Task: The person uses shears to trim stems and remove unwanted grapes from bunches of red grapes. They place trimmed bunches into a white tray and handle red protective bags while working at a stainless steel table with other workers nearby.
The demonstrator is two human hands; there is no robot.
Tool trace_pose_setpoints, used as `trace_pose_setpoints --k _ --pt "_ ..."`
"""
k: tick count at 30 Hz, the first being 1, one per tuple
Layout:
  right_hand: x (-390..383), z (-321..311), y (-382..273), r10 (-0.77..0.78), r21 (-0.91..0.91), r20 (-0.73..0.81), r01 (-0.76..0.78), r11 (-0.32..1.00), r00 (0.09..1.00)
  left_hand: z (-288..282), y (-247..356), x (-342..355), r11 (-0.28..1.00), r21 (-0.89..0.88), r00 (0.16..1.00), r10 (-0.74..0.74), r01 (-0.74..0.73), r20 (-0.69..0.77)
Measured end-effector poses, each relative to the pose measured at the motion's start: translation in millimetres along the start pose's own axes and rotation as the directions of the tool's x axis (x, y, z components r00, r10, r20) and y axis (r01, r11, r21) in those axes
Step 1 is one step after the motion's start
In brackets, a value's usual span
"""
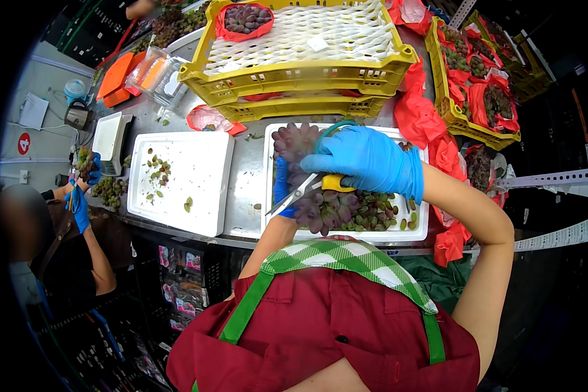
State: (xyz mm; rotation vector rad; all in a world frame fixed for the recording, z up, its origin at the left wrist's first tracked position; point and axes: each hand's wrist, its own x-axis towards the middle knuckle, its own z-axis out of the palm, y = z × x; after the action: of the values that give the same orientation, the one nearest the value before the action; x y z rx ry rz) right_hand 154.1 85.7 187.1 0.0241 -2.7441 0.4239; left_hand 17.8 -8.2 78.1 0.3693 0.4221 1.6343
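Note:
My right hand (366, 163), in a blue glove, grips a pair of scissors (300, 195) with a yellow handle part. The metal blades point to the lower left, slightly apart. My left hand (282, 189), also blue-gloved, holds a large bunch of purple grapes (320, 212) from its left side; the bunch hides most of its fingers. Part of the bunch also shows beyond my right hand. Beneath is a white foam tray (419, 228), with loose green and reddish grapes (379, 209) on its right side. A teal loop (336, 126) shows above my right hand.
Yellow crates (294, 85) stand beyond the tray, the top one holding a red-wrapped grape bunch (247, 19). A white lid (176, 215) with scattered grapes lies left. Another yellow crate (447, 98) and red wrapping (418, 121) are right. A co-worker's gloved hand (80, 208) holds scissors at far left.

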Motion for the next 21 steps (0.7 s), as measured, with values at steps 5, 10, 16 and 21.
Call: trace_pose_setpoints --k 5,10,16,21 --pt "3 -18 -1 0.171 0.005 0.021 -0.171 0.985 0.985 -14 2 3 0.996 -0.082 0.999 -0.033 0.031 -0.013" --pt "-9 -57 -12 0.328 -0.188 -0.156 -0.354 0.916 0.932 -39 21 3 0.963 -0.263 0.997 -0.073 0.063 -0.03" --pt "-19 -54 -36 0.345 -0.663 0.026 -0.242 0.708 0.938 -43 36 -2 0.916 -0.393 0.992 -0.112 0.083 -0.053" --pt "-20 -41 -59 0.528 -0.573 0.044 -0.411 0.709 0.848 -64 25 -9 0.996 -0.058 0.996 0.061 -0.064 -0.058"
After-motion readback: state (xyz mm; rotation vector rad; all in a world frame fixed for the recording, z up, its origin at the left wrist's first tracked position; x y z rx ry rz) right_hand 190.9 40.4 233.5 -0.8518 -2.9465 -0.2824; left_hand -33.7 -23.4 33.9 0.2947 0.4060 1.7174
